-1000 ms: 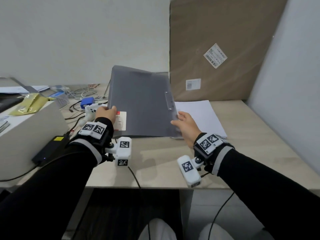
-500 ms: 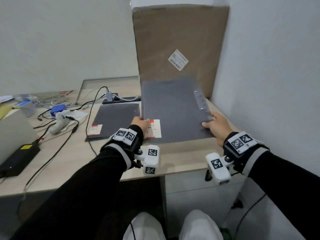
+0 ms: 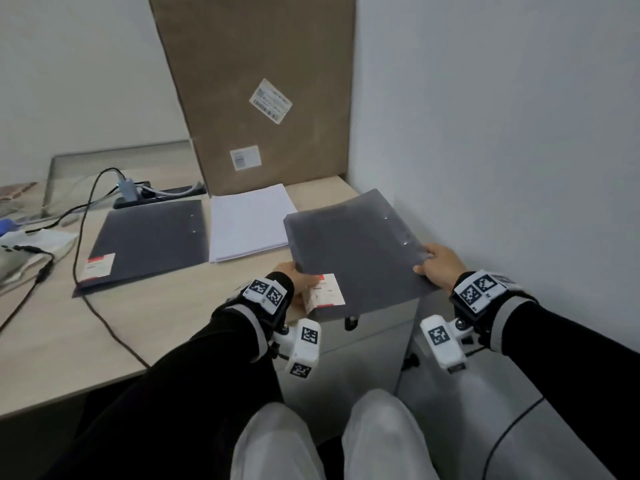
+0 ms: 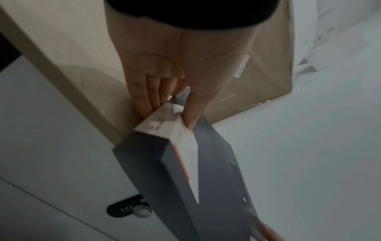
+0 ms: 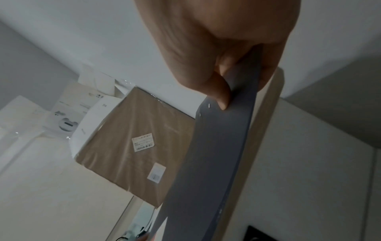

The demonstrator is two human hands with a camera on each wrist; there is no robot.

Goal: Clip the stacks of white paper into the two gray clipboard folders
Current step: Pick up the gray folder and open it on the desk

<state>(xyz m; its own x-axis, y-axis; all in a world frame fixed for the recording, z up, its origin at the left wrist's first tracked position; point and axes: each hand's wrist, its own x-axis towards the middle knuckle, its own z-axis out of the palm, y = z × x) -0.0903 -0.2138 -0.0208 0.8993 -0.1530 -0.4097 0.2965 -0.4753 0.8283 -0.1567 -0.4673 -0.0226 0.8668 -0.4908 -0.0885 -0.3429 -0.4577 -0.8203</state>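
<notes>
White walls meet at a corner behind a light wood surface (image 3: 166, 317), where a large brown cardboard package (image 3: 256, 84) bearing two white labels leans upright against the wall. Head view: one gray clipboard folder (image 3: 149, 242) lies closed and flat on the surface, left of centre, red-and-white sticker at its near left corner, two rivets near its right edge. Stack of white paper (image 3: 247, 225) lies flat just beside that folder's right edge, in front of the package. Second gray clipboard folder (image 3: 356, 251) is held up over the right end of the surface, its near part overhanging the edge, cover closed and slightly bowed. Left hand (image 3: 299, 277) pinches its near left corner at the white-and-red sticker; left wrist view shows thumb on top and fingers (image 4: 148, 91) underneath. Right hand (image 3: 438, 263) grips the near right corner close to the two rivets; right wrist view shows the thumb pressed on the upper face and curled fingers below. Both wrists carry white marker-tagged camera mounts over black sleeves. Black cables (image 3: 83, 216) run across the left part of the surface to a power strip (image 3: 156, 195) by the wall. White cabinet (image 3: 367, 344) stands beneath the surface's right end, round knob visible. Light trousers at bottom of frame.
</notes>
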